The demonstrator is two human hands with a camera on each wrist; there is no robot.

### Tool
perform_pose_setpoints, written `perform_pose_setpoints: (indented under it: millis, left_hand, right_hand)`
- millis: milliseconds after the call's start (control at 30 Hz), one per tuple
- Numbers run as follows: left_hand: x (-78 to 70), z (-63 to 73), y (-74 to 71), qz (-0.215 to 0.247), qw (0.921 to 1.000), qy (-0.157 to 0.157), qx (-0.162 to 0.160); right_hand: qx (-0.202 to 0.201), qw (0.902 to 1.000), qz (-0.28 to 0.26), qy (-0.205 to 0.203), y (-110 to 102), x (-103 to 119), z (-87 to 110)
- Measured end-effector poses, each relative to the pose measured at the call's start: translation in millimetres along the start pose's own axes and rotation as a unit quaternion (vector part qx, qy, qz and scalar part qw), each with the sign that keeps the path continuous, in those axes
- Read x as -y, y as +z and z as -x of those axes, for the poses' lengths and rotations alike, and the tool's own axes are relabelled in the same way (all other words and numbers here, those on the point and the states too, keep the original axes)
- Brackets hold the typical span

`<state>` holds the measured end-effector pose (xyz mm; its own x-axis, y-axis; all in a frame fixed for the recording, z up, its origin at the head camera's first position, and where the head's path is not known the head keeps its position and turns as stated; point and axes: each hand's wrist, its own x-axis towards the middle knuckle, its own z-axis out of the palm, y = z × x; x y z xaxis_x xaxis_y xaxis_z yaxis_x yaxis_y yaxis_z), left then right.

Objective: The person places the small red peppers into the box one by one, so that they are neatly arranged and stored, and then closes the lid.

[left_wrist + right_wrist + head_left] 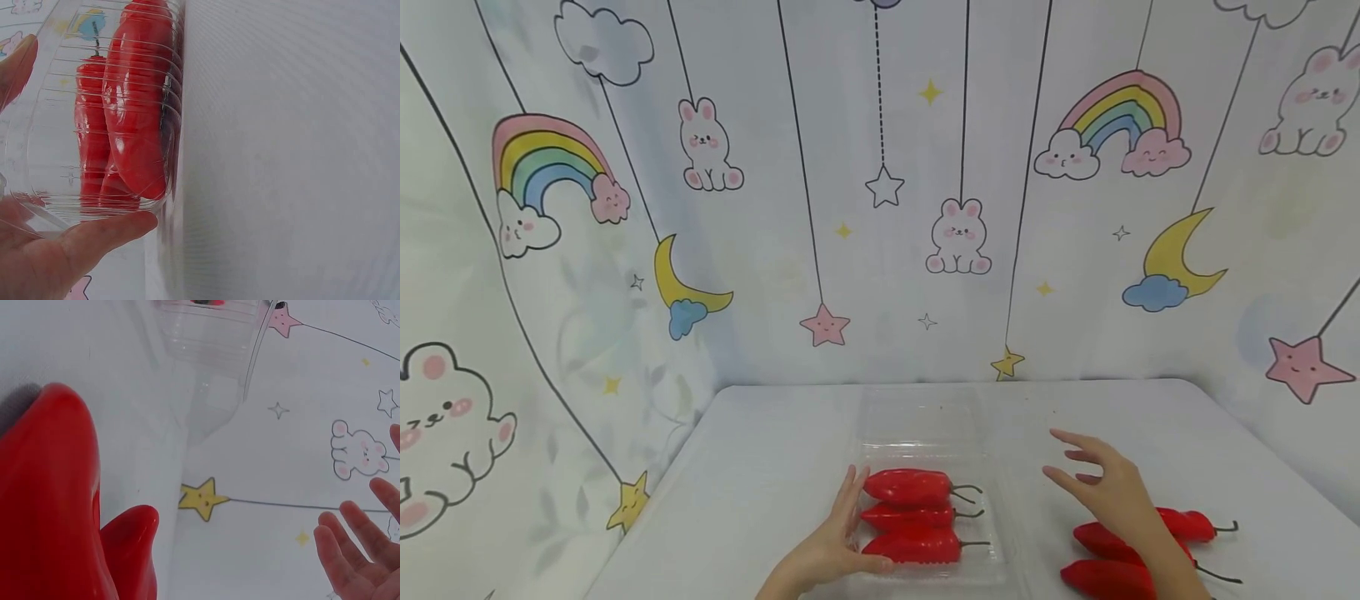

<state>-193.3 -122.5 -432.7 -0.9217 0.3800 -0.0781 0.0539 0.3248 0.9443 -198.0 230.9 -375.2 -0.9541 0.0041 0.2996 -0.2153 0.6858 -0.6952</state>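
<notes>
My left hand holds the left side of a clear plastic clamshell box. Its thumb lies along the near side and its fingers along the far side. Inside, three red peppers with thin dark stems lie side by side, stems to the right. The left wrist view shows these peppers through the ribbed wall, with the left thumb against it. My right hand hovers with nothing in it, fingers spread and slightly bent, above more red peppers on the table. My forearm partly hides these.
The box's transparent lid lies folded back toward the far edge of the white table. Behind and to the left hangs a pale curtain printed with rabbits, stars, moons and rainbows. Tiny dark specks dot the table's far part.
</notes>
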Motion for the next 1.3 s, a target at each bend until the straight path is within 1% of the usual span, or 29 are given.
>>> perform_pose_setpoints:
  millis: [133, 467, 800, 900, 933, 1033, 1100, 1167, 1267, 1300]
  left_hand:
    - [0.3, -0.2, -0.6, -0.001, 1.0, 0.003, -0.001]
    - [3.0, -0.6, 1.0, -0.001, 1.0, -0.002, -0.003]
    - [0.4, -0.9, 0.5, -0.007, 1.0, -0.002, -0.003]
    - [0.0, -1.1, 0.3, -0.009, 0.9999, -0.001, -0.004]
    - [0.0, -1.1, 0.3, -0.009, 0.9999, -0.001, -0.004]
    - [0.1, -1.4, 0.4, -0.009, 1.0, 0.0, -0.004]
    - [0.3, -1.5, 0.4, -0.009, 0.9999, 0.002, -0.005]
    - [0.5, -1.6, 0.4, -0.009, 0.9999, 0.003, -0.005]
    - [1.0, -1.8, 0.6, -0.007, 1.0, 0.003, -0.006]
    - [1.2, -1.8, 0.7, -0.006, 1.0, 0.002, -0.006]
  right_hand:
    - [0.004, 0.9999, 0.003, 0.01, -3.9, -4.7, -1.2]
    - [0.008, 0.999, 0.007, 0.043, -14.5, -18.0, -0.8]
    - [0.009, 0.9963, 0.046, 0.072, -28.9, -25.4, -0.8]
    - [0.01, 0.9959, 0.048, 0.075, -30.0, -34.3, -3.0]
    - [0.013, 0.9958, 0.049, 0.077, -30.0, -39.5, -4.5]
    - [0.001, 0.9942, 0.059, 0.09, -27.9, -55.8, -9.1]
    - [0.006, 0.9937, 0.06, 0.094, -29.4, -62.3, -10.6]
    - [0.003, 0.9932, 0.063, 0.097, -32.1, -62.4, -10.0]
    - [0.018, 0.9935, 0.063, 0.093, -39.3, -55.8, -7.0]
    - [0.017, 0.9931, 0.066, 0.095, -40.7, -53.9, -6.1]
